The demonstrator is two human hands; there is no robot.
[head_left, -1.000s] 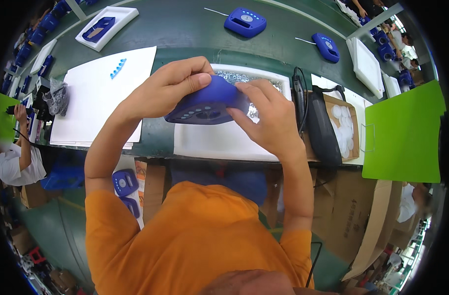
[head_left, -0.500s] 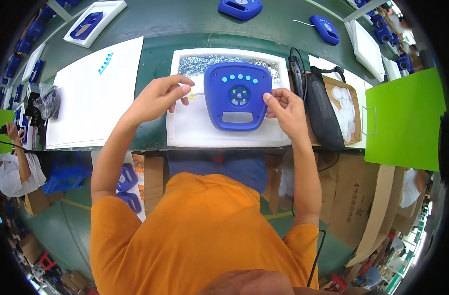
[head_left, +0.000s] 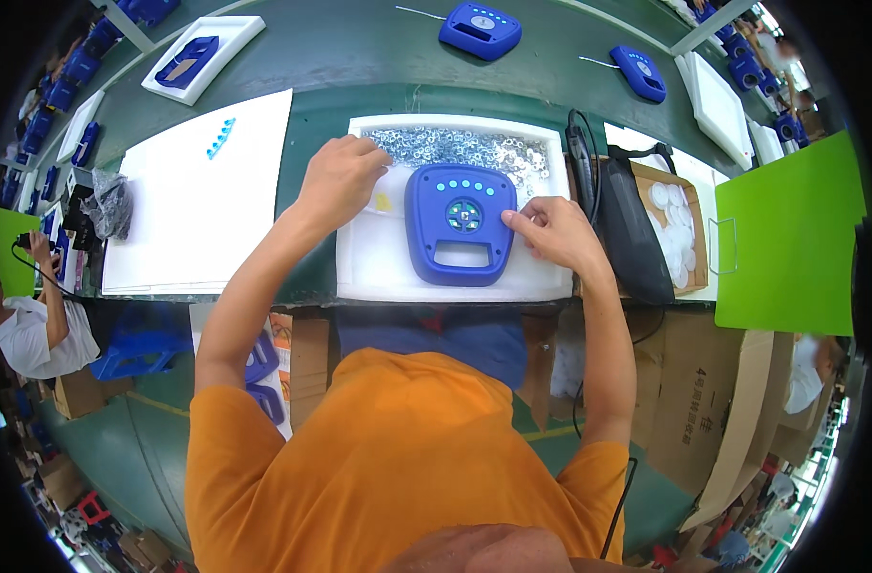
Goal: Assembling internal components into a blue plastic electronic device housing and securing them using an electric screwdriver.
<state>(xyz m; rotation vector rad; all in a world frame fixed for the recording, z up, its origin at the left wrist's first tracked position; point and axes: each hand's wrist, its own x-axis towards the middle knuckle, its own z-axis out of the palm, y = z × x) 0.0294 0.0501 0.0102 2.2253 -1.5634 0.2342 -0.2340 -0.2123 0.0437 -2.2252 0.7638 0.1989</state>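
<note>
A blue plastic device housing [head_left: 460, 224] with a handle cut-out and a row of light dots lies flat on a white foam tray [head_left: 369, 263]. My right hand [head_left: 550, 234] rests at its right edge, fingertips touching the shell. My left hand [head_left: 340, 177] has let go of it and reaches into the heap of small silvery metal parts [head_left: 474, 148] at the back of the tray, fingers curled over them. A small yellow piece [head_left: 383, 201] lies on the tray just right of that hand.
A white sheet [head_left: 197, 205] with a light-blue strip [head_left: 220, 138] lies to the left. A black bag [head_left: 627, 224] and a box of white discs [head_left: 674, 224] sit to the right, beside a green board [head_left: 789, 239]. More blue housings [head_left: 481, 29] lie farther back. Another person [head_left: 25, 325] sits at the left.
The blue housing came down from my raised hands and now lies flat on the tray. My left hand left it and moved to the heap of metal parts.
</note>
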